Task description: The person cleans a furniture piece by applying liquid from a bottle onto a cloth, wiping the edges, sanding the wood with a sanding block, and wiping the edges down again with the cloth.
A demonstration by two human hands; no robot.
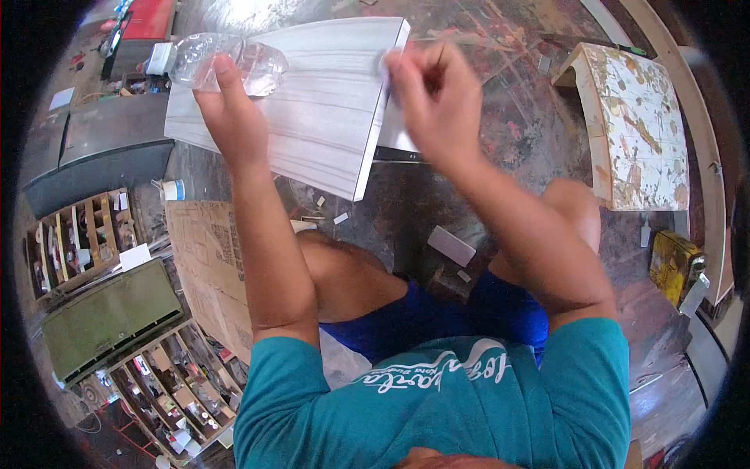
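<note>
A clear plastic bottle (226, 64) with a white cap lies tilted on its side in my left hand (232, 117), whose fingers go behind it and thumb lies over it. Behind the bottle is a pale, wood-grained board (324, 102) with a white edge on its right side. At that edge is my right hand (437, 102), its fingers curled and pinched together, blurred by motion. What the fingers hold, if anything, I cannot make out.
A stained white curved panel (637, 129) stands at the right, near a yellow can (673, 266). Cardboard (207, 266), a green case (113, 316) and divided wooden trays (176, 391) are at the left. A small pale block (451, 245) lies on the floor.
</note>
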